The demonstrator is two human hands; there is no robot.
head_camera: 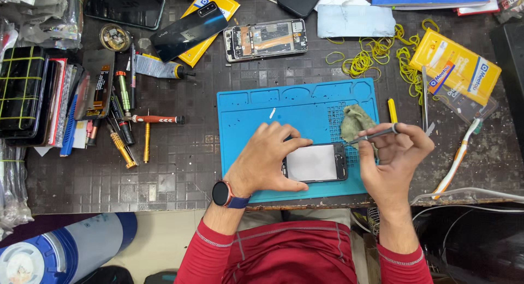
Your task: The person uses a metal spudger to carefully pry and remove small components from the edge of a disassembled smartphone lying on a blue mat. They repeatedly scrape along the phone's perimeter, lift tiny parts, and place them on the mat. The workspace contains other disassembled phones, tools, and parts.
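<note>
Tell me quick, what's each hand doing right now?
Left hand: fingers spread, pressing on the phone lying on the blue mat.
Right hand: closed on metal tweezers, tip near the phone's corner.

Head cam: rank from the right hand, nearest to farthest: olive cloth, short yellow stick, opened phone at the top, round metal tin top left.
From the right hand, which holds a thin metal tool:
1. Crumpled olive-green cloth, just to its left on the blue work mat.
2. Short yellow plastic stick, just above it, off the mat's right edge; close to the cloth, order tight.
3. Opened phone with exposed internals, up and left.
4. Round metal tin, far top left.
</note>
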